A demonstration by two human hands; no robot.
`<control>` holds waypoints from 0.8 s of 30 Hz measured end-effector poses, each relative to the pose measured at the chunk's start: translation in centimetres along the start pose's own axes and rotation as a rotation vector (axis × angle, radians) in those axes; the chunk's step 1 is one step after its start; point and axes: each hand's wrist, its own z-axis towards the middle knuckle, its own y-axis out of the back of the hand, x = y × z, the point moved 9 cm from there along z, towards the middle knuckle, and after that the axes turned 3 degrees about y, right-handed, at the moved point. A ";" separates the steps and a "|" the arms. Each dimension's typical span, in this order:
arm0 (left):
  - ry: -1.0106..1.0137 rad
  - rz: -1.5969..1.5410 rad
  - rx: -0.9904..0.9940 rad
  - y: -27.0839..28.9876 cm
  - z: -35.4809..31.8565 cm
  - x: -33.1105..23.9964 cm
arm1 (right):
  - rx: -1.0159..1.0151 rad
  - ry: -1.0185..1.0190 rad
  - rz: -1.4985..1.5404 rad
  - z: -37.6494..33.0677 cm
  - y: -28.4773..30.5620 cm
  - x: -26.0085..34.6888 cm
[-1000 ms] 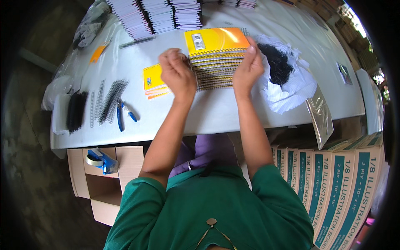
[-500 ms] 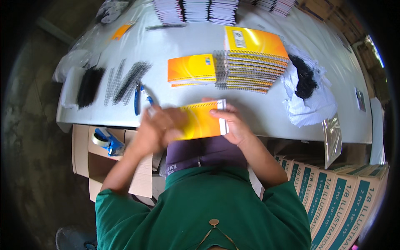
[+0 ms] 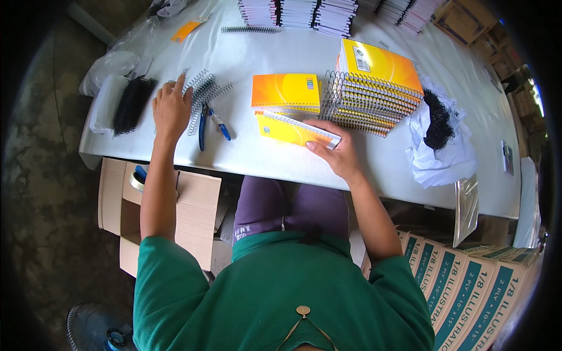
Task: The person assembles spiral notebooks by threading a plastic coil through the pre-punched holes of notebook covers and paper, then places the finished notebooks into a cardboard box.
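My right hand grips a small yellow notebook by its right end, thumb on the cover, its row of punched holes facing up. My left hand is stretched over the loose wire coils, fingers apart; a coil lies partly hidden under the fingertips. Just right of that hand are blue-handled pliers and a blue-and-white pen-like tool. Beyond the held notebook lies a short pile of yellow-orange notebooks. Beside it rises a taller stack of coil-bound notebooks.
Black coils lie bundled at the left. White wrapping with black coils sits at the right. Stacks of bound books line the far side. An open carton, a tape dispenser and several boxes are below the table edge.
My left hand has left the notebook and moved away to the coils at the left. My right hand has carried the notebook forward, against the short pile, and tilted it.
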 end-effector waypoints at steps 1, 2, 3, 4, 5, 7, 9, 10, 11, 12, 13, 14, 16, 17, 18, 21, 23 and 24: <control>0.154 -0.380 0.147 -0.2 0.0 -0.3 | 0.002 0.013 -0.060 0.0 0.0 0.2; 0.267 -0.574 0.445 0.0 -0.9 -3.0 | 0.000 -0.005 -0.065 -0.2 0.3 -0.3; 0.245 -0.888 0.478 0.6 -2.3 -5.3 | 0.013 -0.012 -0.059 0.0 0.2 -0.8; 0.055 -1.038 0.657 -1.2 -4.5 -7.5 | 0.033 -0.021 -0.052 0.1 -0.2 -1.2; 0.033 -1.052 0.777 -0.7 -7.0 -10.3 | 0.023 -0.001 -0.058 0.1 -0.3 -1.1; 0.024 -1.020 0.886 -0.3 -9.3 -13.1 | 0.009 0.050 -0.071 0.2 -0.9 -0.7; 0.045 -0.943 0.876 -0.3 -9.2 -13.2 | 0.001 0.016 -0.085 0.2 -0.3 -1.7; 0.114 -0.936 0.788 -0.2 -7.7 -11.6 | -0.006 -0.004 -0.089 0.0 -0.1 -2.0; 0.097 -0.963 0.678 -0.5 -6.6 -10.5 | -0.016 0.005 -0.094 0.0 -0.1 -1.9; 0.060 -1.071 0.531 0.2 -5.9 -10.0 | -0.026 0.014 -0.098 0.0 -0.1 -1.7; 0.024 -1.063 0.509 0.7 -5.5 -9.9 | -0.037 0.025 -0.102 0.1 -0.1 -1.5; -0.012 -1.055 0.486 1.3 -5.2 -9.9 | -0.039 0.020 -0.110 0.1 0.0 -1.5; 0.005 -1.032 0.544 0.5 -5.5 -9.8 | -0.039 0.009 -0.125 -0.1 0.1 -1.6; 0.015 -1.020 0.571 0.2 -5.7 -9.7 | -0.038 0.007 -0.134 -0.1 0.1 -1.6; 0.018 -0.989 0.587 0.1 -5.7 -9.7 | -0.036 0.005 -0.144 -0.1 0.0 -1.4; 0.051 -1.005 0.644 -0.1 -5.6 -10.2 | -0.050 0.001 -0.152 -0.3 0.1 -1.4; 0.112 -1.151 0.689 -1.0 -5.6 -10.1 | -0.051 0.008 -0.150 -0.4 0.0 -1.2; 0.113 -1.209 0.676 -1.1 -5.5 -10.0 | -0.046 0.014 -0.150 -0.5 -0.1 -1.0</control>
